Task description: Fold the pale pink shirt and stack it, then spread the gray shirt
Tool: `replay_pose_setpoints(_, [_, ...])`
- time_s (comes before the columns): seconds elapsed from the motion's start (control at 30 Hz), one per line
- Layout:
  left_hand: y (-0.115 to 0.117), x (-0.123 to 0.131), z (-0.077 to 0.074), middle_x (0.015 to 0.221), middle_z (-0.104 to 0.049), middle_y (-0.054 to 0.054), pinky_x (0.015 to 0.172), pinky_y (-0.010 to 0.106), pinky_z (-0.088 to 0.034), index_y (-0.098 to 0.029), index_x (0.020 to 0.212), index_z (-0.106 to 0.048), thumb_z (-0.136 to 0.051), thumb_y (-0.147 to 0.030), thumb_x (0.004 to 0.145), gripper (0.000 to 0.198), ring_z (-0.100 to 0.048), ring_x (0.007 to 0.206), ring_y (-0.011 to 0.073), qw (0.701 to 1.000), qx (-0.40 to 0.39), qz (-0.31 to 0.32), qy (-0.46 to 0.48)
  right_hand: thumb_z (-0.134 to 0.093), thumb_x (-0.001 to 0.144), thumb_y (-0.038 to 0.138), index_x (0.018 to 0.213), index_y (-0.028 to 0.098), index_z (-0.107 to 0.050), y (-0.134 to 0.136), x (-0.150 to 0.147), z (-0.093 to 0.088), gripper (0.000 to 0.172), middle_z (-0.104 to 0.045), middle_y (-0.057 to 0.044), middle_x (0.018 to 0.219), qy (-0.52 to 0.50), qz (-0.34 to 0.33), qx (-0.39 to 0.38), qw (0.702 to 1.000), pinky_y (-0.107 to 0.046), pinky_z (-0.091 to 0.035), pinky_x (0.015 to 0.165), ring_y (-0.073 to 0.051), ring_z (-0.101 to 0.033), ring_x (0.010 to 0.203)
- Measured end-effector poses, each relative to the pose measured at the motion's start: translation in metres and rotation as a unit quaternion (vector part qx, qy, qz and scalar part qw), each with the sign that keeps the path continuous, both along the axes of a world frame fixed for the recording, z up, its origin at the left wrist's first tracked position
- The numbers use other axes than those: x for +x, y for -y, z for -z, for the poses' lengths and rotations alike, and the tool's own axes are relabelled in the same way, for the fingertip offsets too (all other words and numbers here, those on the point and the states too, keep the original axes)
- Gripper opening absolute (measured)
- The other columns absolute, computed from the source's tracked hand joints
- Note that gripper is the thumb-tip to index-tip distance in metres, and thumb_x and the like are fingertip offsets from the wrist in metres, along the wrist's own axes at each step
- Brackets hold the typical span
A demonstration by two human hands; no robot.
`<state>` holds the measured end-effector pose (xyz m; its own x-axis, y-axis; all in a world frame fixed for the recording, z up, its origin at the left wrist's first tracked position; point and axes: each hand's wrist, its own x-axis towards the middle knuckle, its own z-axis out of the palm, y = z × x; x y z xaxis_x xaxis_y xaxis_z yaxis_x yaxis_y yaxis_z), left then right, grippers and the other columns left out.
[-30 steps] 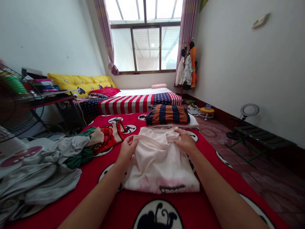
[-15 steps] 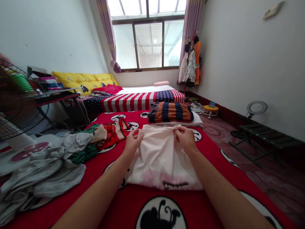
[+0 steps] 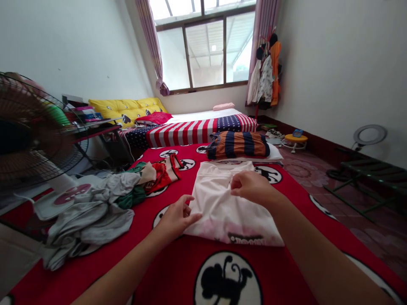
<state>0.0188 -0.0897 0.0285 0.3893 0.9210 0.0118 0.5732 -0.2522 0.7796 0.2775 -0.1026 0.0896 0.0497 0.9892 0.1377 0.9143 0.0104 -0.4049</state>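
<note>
A pale pink garment [image 3: 222, 203], folded flat with dark lettering at its near edge, lies on the red blanket [image 3: 159, 271]. My right hand [image 3: 251, 188] hovers over the garment's middle, thumb and fingers pinched on a fold of its cloth. My left hand [image 3: 178, 218] is at the garment's left edge, fingers loosely spread and resting on the cloth without gripping it.
A heap of grey, green and red clothes [image 3: 104, 203] lies to the left. A striped pillow [image 3: 238, 146] and a flag-patterned bed [image 3: 197, 129] lie beyond. A standing fan [image 3: 34, 131] is at far left. A green folding frame [image 3: 365, 178] stands on the tiled floor at right.
My left hand let go of the garment's top edge and drew back to its left side, opening. My right hand moved inward over the middle. The camera view shifted left.
</note>
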Motion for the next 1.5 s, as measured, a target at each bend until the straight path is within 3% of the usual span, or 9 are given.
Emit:
replay_pose_setpoints(0.17, [0.027, -0.017, 0.004, 0.057, -0.043, -0.007, 0.054, 0.022, -0.030, -0.020, 0.096, -0.063, -0.062, -0.028, 0.073, 0.024, -0.044, 0.055, 0.0117, 0.998, 0.028, 0.037, -0.047, -0.072, 0.062, 0.026, 0.065, 0.024, -0.072, -0.003, 0.029, 0.001, 0.003, -0.071, -0.007, 0.076, 0.078, 0.135, 0.003, 0.988, -0.029, -0.035, 0.056, -0.023, -0.064, 0.072])
replay_pose_setpoints(0.33, [0.016, -0.023, -0.011, 0.072, -0.060, 0.002, 0.059, 0.024, -0.039, -0.021, 0.080, -0.073, -0.061, -0.027, 0.072, 0.016, -0.057, 0.066, 0.0164, 0.992, 0.047, 0.038, -0.110, -0.072, 0.063, 0.043, 0.062, 0.022, -0.071, -0.008, 0.063, 0.011, 0.022, -0.071, -0.011, 0.078, 0.065, 0.191, -0.016, 0.979, -0.030, -0.039, 0.057, -0.026, -0.065, 0.074])
replay_pose_setpoints(0.43, [0.009, 0.005, -0.029, 0.091, -0.067, 0.006, 0.070, 0.027, -0.045, -0.022, 0.077, -0.074, -0.061, -0.029, 0.074, 0.015, -0.062, 0.081, 0.0200, 0.986, 0.143, 0.050, -0.072, -0.069, 0.063, 0.055, 0.059, 0.021, -0.069, -0.010, 0.068, 0.020, 0.035, -0.071, -0.012, 0.076, 0.040, 0.192, -0.029, 0.980, -0.030, -0.041, 0.058, -0.027, -0.066, 0.075])
replay_pose_setpoints(0.53, [0.002, 0.056, -0.038, 0.086, -0.071, 0.007, 0.070, 0.029, -0.049, -0.019, 0.084, -0.074, -0.061, -0.030, 0.077, 0.019, -0.065, 0.077, 0.0198, 0.990, 0.105, 0.090, 0.016, -0.071, 0.060, 0.054, 0.058, 0.021, -0.067, -0.013, 0.066, 0.029, 0.033, -0.070, -0.011, 0.074, 0.004, 0.193, -0.042, 0.980, -0.031, -0.042, 0.059, -0.028, -0.066, 0.076])
replay_pose_setpoints(0.8, [-0.035, 0.144, -0.004, 0.099, -0.071, 0.010, 0.081, 0.032, -0.052, -0.015, 0.099, -0.069, -0.059, -0.013, 0.075, 0.026, -0.066, 0.088, 0.0203, 0.980, 0.104, 0.044, 0.161, -0.065, 0.055, 0.020, 0.054, 0.019, -0.064, -0.020, 0.068, 0.046, 0.002, -0.065, -0.004, 0.059, -0.121, 0.164, 0.033, 0.978, -0.026, -0.040, 0.057, -0.020, -0.063, 0.067])
replay_pose_setpoints(1.0, [-0.040, 0.138, 0.001, 0.095, -0.070, 0.011, 0.073, 0.029, -0.053, -0.011, 0.115, -0.058, -0.063, -0.031, 0.081, 0.039, -0.067, 0.087, 0.0207, 0.963, -0.037, 0.047, 0.262, -0.060, 0.062, 0.020, 0.071, 0.016, -0.063, -0.029, 0.044, 0.049, 0.010, -0.067, -0.001, 0.070, -0.258, 0.097, 0.097, 0.956, -0.021, -0.043, 0.055, -0.014, -0.061, 0.064])
replay_pose_setpoints(1.17, [-0.039, 0.128, -0.004, 0.099, -0.068, 0.011, 0.066, 0.029, -0.056, -0.014, 0.117, -0.052, -0.071, -0.038, 0.076, 0.051, -0.068, 0.081, 0.0206, 0.911, -0.152, -0.006, 0.382, -0.060, 0.059, 0.014, 0.073, 0.015, -0.063, -0.023, 0.016, 0.029, 0.014, -0.068, -0.001, 0.074, -0.425, -0.112, 0.045, 0.897, -0.020, -0.045, 0.054, -0.013, -0.062, 0.064])
replay_pose_setpoints(1.4, [-0.044, 0.115, 0.000, 0.087, -0.068, 0.008, 0.062, 0.028, -0.057, -0.013, 0.123, -0.048, -0.066, -0.010, 0.061, 0.064, -0.066, 0.067, 0.0151, 0.856, -0.209, -0.032, 0.471, -0.065, 0.065, 0.015, 0.083, 0.014, -0.064, -0.022, 0.031, 0.032, 0.018, -0.068, -0.005, 0.085, -0.312, 0.020, 0.042, 0.949, -0.019, -0.043, 0.048, -0.010, -0.061, 0.058])
replay_pose_setpoints(1.5, [-0.043, 0.114, -0.002, 0.090, -0.068, 0.007, 0.062, 0.027, -0.057, -0.016, 0.128, -0.047, -0.064, -0.007, 0.057, 0.073, -0.065, 0.066, 0.0140, 0.861, -0.195, -0.015, 0.469, -0.071, 0.067, 0.029, 0.106, 0.013, -0.060, -0.023, 0.034, 0.041, 0.044, -0.066, -0.010, 0.101, -0.310, 0.045, -0.011, 0.950, -0.021, -0.044, 0.045, -0.010, -0.061, 0.051])
